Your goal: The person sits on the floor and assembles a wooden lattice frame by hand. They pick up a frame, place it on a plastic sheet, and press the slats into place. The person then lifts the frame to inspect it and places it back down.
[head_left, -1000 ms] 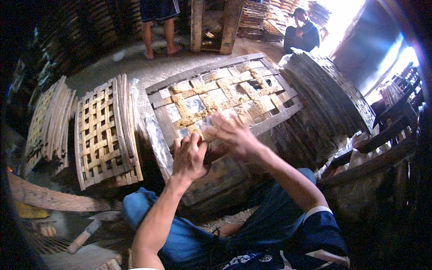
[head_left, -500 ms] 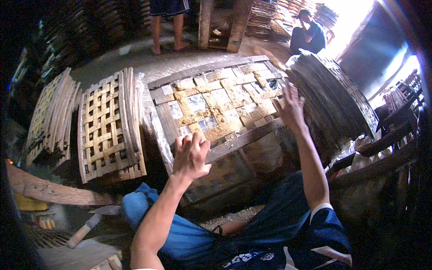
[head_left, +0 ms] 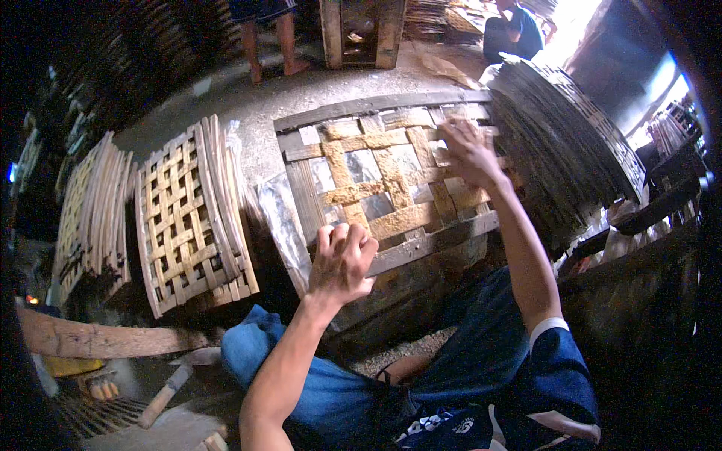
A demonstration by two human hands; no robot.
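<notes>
A half-woven panel of flat wooden strips (head_left: 391,180) lies on a wooden frame (head_left: 436,240) in front of me. My left hand (head_left: 342,259) rests on the frame's near rail, its fingers curled over the edge. My right hand (head_left: 466,150) reaches to the panel's far right side. Its fingers are spread flat on the strips, next to a tall stack of finished woven panels (head_left: 571,150). I cannot see any loose strip in either hand.
Finished lattice panels (head_left: 188,218) lean at my left, with another stack (head_left: 86,203) beyond them. A wooden beam (head_left: 98,338) and a tool handle (head_left: 169,391) lie at the lower left. One person stands (head_left: 271,45) at the back and another sits (head_left: 515,30).
My right hand has moved from the panel's near middle out to its far right edge. My left hand stays on the near rail.
</notes>
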